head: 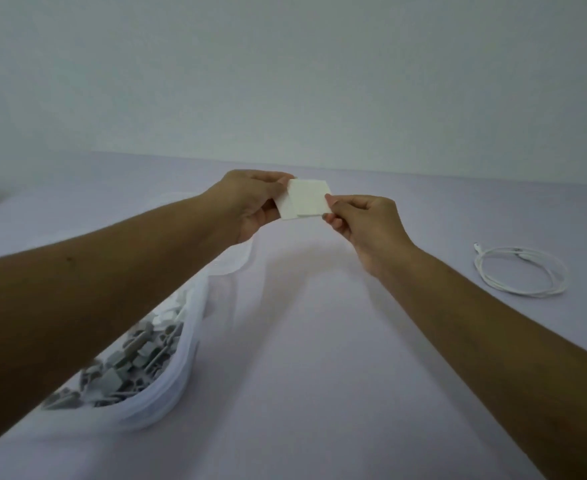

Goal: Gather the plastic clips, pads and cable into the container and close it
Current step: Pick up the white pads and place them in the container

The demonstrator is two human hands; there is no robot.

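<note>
Two white square pads (306, 199), overlapping, are held up above the table between both hands. My left hand (250, 199) pinches their left edge and my right hand (364, 220) pinches their right edge. A translucent white container (171, 386) lies at the lower left, partly hidden under my left forearm. It holds several grey plastic clips (126, 365) and some white pieces. A coiled white cable (520, 271) lies on the table at the right, apart from both hands.
A pale lilac table surface (319, 341) fills the view, ending at a plain wall behind. A translucent lid or rim (243, 265) shows under my left wrist.
</note>
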